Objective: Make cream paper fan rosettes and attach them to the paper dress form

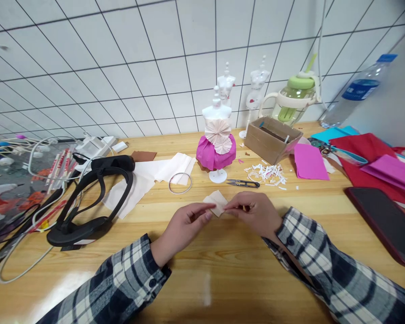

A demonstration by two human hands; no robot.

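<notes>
A small piece of cream paper (218,202) is held between my two hands, just above the wooden table. My left hand (185,221) pinches its left edge with thumb and forefinger. On the opposite edge, the fingertips of my right hand (253,209) are closed. Behind the paper stands a small white dress form (216,112) wearing a magenta puffed skirt (209,153) and two pleated cream paper fans (218,130). Thread snips (243,183) lie near my right hand. A thin ring (180,192) rests beyond my left hand, partly over cream paper sheets (141,177).
White paper scraps (268,173) lie by a cardboard box (270,139). Two more dress forms (256,83), a green-lidded jug (295,99) and a water bottle (357,90) stand behind. Magenta paper (310,163) and a phone (384,225) are right; a black head strap (87,202) and cables are left.
</notes>
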